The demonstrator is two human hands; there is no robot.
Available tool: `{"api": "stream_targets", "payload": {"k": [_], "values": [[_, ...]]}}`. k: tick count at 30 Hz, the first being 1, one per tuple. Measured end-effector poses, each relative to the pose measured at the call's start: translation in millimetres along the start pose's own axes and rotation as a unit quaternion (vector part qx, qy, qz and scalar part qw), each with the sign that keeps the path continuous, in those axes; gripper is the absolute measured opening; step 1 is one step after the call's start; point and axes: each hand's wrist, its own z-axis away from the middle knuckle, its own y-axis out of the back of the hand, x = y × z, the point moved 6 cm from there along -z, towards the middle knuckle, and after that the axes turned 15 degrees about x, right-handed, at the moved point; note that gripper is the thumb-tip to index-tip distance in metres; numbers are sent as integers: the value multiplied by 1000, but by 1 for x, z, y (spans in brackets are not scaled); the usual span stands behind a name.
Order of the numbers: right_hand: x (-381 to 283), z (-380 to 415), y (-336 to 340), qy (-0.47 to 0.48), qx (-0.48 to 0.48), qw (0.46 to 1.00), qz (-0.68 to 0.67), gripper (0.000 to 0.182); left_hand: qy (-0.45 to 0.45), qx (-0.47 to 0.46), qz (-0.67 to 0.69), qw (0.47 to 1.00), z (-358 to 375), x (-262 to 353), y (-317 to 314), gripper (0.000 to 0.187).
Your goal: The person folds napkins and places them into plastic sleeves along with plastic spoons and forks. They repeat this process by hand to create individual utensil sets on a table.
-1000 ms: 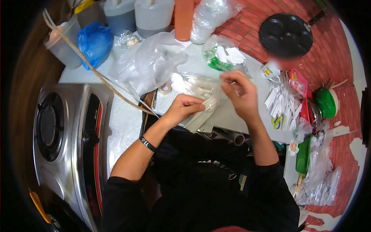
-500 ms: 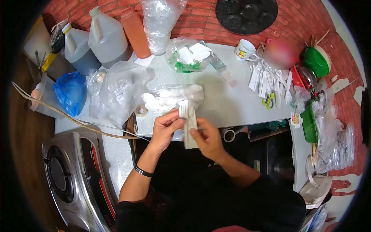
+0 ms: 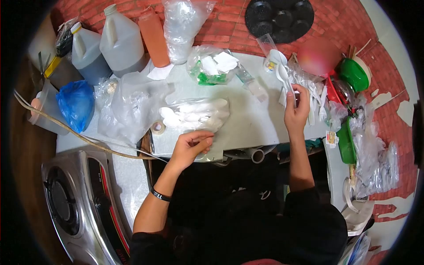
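Note:
My right hand (image 3: 297, 110) is raised at the right of the table, its fingers closed on a white plastic spoon (image 3: 282, 71). Clear plastic film sticks up past the spoon, in front of the mug (image 3: 268, 66). Over the table's front edge, my left hand (image 3: 191, 149) has loosely curled fingers, the thumb a little apart, and nothing visible between them. Pale clear plastic (image 3: 215, 155) lies at the edge beside it. Just beyond is a clear bag of white plastic spoons (image 3: 196, 114). Several white utensils (image 3: 311, 95) lie in a pile behind my right hand.
A tape roll (image 3: 157, 127) and a large clear bag (image 3: 128, 106) lie left of the spoons. Jugs (image 3: 121, 48) and an orange container (image 3: 154, 39) line the back. A gas stove (image 3: 75, 207) stands front left. A green basket (image 3: 347, 139) is at the right.
My right hand has moved from the middle to the right and up, carrying the white utensil away. My left hand has let go of it and stays near the same spot.

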Motion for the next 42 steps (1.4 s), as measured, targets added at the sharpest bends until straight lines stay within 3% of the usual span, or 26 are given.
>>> {"api": "stream_targets", "payload": {"k": [1,4,7,10,13,22,42], "values": [[0,1,2,68,26,996,48,25,0,0,-5,1000,1,0,0,24],[14,49,-24,222,-167,955,107,29,-1,0,-15,1000,1,2,-2,23],[34,85,-25,65,-222,967,111,42,1,6,-28,1000,1,1,0,23],[30,88,-18,91,-126,983,93,42,1,15,-38,999,1,0,2,22],[42,89,-16,63,-116,987,94,44,0,10,-29,1000,0,-3,0,22],[61,95,-15,32,-118,986,114,23,5,29,-39,999,3,3,-2,21],[56,88,-8,2,-107,989,98,36,-7,57,-50,997,1,-10,10,25]]}}
